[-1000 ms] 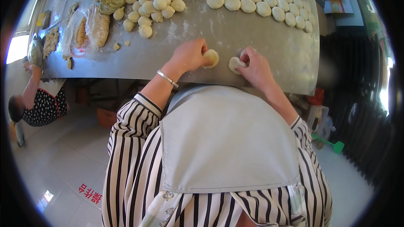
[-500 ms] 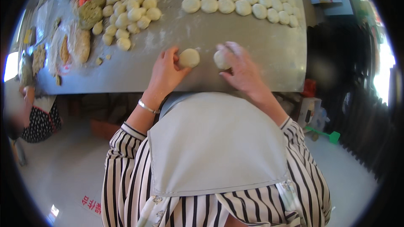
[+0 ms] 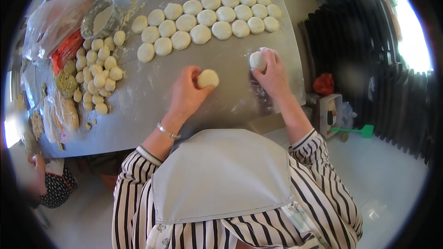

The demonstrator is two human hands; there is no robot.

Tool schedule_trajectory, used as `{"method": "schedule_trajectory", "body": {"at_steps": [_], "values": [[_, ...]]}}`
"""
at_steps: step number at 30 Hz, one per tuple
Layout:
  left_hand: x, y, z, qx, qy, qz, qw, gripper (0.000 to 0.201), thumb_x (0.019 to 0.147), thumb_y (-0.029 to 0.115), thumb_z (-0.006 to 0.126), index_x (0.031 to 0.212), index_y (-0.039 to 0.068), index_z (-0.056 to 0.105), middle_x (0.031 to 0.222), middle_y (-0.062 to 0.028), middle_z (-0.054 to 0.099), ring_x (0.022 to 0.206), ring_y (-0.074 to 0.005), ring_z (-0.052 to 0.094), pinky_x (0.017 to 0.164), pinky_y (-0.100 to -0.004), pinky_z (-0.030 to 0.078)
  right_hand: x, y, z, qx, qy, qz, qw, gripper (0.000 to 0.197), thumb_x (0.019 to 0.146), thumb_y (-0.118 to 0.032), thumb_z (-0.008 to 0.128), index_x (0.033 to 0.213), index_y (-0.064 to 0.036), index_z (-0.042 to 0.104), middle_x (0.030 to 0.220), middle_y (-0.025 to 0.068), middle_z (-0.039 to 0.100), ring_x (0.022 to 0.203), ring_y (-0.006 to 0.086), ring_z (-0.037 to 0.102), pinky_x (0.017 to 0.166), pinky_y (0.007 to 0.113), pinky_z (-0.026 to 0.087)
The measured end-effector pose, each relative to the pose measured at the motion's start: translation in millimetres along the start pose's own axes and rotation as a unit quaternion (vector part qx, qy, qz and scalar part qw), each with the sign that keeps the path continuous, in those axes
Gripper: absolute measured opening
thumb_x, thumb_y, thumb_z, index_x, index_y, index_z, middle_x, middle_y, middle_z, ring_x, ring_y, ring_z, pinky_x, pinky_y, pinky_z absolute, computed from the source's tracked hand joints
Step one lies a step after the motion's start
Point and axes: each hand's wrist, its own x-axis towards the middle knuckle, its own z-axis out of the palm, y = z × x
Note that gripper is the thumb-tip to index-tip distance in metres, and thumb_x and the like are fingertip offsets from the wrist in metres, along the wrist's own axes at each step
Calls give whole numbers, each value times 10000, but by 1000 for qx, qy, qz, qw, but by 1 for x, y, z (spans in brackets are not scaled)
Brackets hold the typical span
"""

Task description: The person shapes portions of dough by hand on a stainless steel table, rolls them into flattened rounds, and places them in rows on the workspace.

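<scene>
White glare [image 3: 413, 27] burns out the upper right, with a smaller bright patch [image 3: 11, 131] at far left. The metal surface [image 3: 230, 87] gives soft reflections; the floor [image 3: 374, 193] catches pale highlights. Fisheye distortion bends straight edges inside a black rim, where the co-worker [image 3: 55, 189] looks blurred.

A pale, smooth, rounded dough piece [image 3: 208, 78] sits in the left hand [image 3: 188, 90], on the near side of the dough rows [image 3: 200, 34], about mid-length. A second, whiter dough piece [image 3: 257, 61], partly hidden by the right hand [image 3: 273, 72], is near the rows' right end.
</scene>
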Motion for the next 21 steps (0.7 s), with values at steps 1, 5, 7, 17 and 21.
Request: {"method": "schedule_trajectory", "body": {"at_steps": [1,5,7,17,21], "values": [[15,9,12,3,-7,14,1000,589,824,142,882,1307,26,566,1037,-96,732,896,-154,702,812,-314,582,7,10,-3,7,19,2,1000,574,835,-175,795,1361,-115,572,1402,182,566,1269,402,590,1053,476,517],[64,43,68,-146,-49,51,987,532,902,77,807,1351,-7,533,1187,-105,680,997,-156,699,863,-300,588,31,38,-10,-5,45,3,999,604,834,-148,820,1378,-94,563,1376,187,590,1290,373,579,1080,460,498],[77,51,91,-272,-47,73,958,498,941,31,759,1371,-26,514,1284,-112,635,1051,-160,691,893,-291,589,39,46,-11,-7,60,12,998,634,824,-137,838,1390,-84,556,1340,180,609,1278,353,580,1082,454,492],[76,57,106,-328,-27,69,942,474,976,-30,689,1403,12,488,1363,-105,582,1122,-155,641,913,-266,573,47,60,-11,114,87,31,989,590,795,-68,863,1331,-66,615,1233,121,666,991,251,680,770,334,600],[72,53,101,-342,-26,50,938,446,996,-9,672,1400,14,485,1343,-112,598,1107,-156,649,911,-284,580,37,60,-19,151,118,67,979,538,841,-57,833,1334,-57,616,1172,114,707,959,210,690,786,332,597]]}}
